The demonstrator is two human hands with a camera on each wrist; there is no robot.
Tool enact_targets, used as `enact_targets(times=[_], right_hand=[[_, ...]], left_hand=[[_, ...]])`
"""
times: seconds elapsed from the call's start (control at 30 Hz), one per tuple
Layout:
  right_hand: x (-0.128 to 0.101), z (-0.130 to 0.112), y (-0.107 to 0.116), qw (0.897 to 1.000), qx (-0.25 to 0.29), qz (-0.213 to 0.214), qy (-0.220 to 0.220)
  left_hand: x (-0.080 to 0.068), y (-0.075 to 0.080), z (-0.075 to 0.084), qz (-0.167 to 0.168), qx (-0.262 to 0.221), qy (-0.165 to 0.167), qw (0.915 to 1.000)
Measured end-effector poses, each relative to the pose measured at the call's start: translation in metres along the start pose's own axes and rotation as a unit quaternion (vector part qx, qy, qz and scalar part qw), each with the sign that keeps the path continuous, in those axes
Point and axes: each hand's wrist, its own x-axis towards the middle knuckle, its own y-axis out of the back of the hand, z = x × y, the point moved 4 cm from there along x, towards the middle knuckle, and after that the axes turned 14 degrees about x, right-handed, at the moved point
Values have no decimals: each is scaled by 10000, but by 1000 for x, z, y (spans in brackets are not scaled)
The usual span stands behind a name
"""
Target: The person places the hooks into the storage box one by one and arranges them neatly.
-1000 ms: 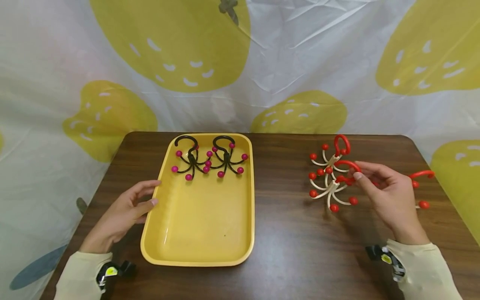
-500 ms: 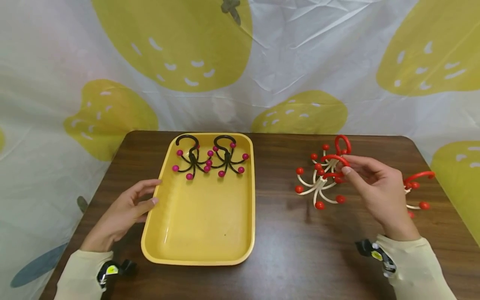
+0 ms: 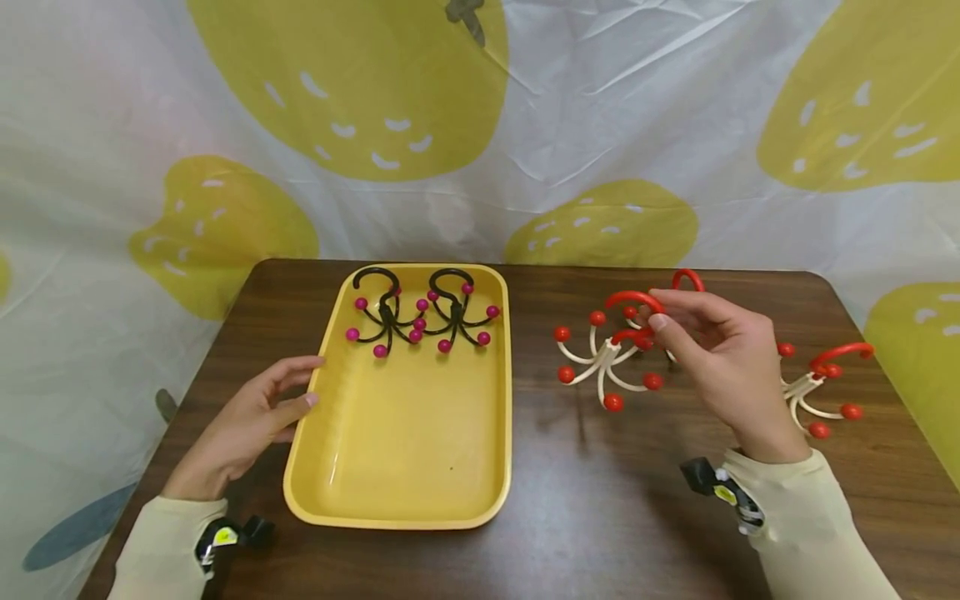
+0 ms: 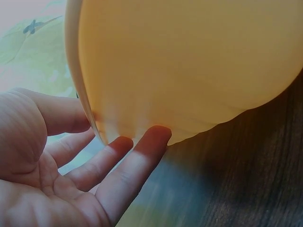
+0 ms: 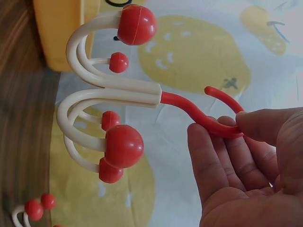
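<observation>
My right hand (image 3: 716, 354) pinches the red hook of a claw hanger (image 3: 607, 354) between thumb and fingers. In the right wrist view, this hanger (image 5: 130, 92) has curved cream arms tipped with red balls. It hangs above the table, right of a yellow tray (image 3: 420, 450). Against the tray's left side my left hand (image 3: 251, 421) rests, its fingers extended and their tips touching the outer wall and rim, as the left wrist view shows. Two black claw hangers, a left one (image 3: 386, 314) and a right one (image 3: 455, 312), with magenta balls, lie at the tray's far end.
Another red-and-cream hanger (image 3: 810, 383) lies at the table's right side. Behind my right hand is one more red-hooked hanger (image 3: 688, 279), mostly hidden. A fruit-printed cloth (image 3: 600, 125) hangs beyond the far edge of the brown wooden table (image 3: 555, 542).
My right hand has carried the red-and-cream hanger leftward and raised it, from beside the other hanger toward the tray. The left hand stays at the tray's side.
</observation>
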Motion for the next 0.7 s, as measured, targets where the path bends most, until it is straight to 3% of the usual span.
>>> enact_targets(times=[0.2,0.37,0.7], right_hand=[[8,-5,-17,9965,778,-236,178],[13,-10,-32,9941,1017,-305,240],[24,-20,-64,9984,88,-504,219]], left_hand=[[-1,0,0,4,-30,-4,10000],[0,0,0,6,-39,12,10000],[0,0,1,6,-9,34,10000]])
